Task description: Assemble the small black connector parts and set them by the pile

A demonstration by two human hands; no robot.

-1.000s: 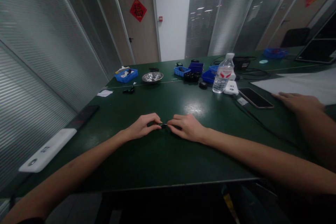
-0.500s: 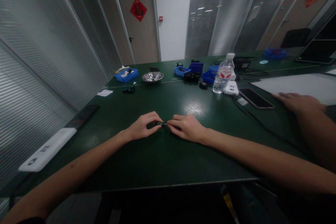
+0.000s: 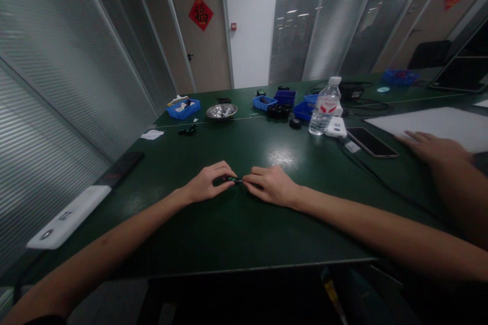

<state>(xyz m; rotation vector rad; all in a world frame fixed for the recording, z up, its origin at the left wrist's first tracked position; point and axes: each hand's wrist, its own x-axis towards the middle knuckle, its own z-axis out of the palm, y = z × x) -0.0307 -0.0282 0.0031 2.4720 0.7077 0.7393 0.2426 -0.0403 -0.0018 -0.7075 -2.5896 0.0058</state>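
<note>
Over the green table (image 3: 213,233), my left hand (image 3: 209,182) pinches a small dark part with a green face (image 3: 232,179) between thumb and fingers. Most of that part is covered by my fingertips, so its kind is unclear. Facing it from the right, my right hand (image 3: 271,184) is closed in a pinch on a thin, light, metal-looking piece (image 3: 239,181). This piece spans the narrow gap between my hands and meets the dark part. Its far end is hidden inside my right fingers.
Beyond my hands stand a metal bowl (image 3: 221,111), blue baskets (image 3: 183,109) and a water bottle (image 3: 325,106). A phone (image 3: 371,142) lies at right, near another person's hand (image 3: 434,146) on a white sheet (image 3: 450,121). A white power bank-like box (image 3: 68,217) is at left.
Both my hands stay in place with the same pinch. The small part in my left fingers looks very slightly turned. The other person's hand at right has shifted a little.
</note>
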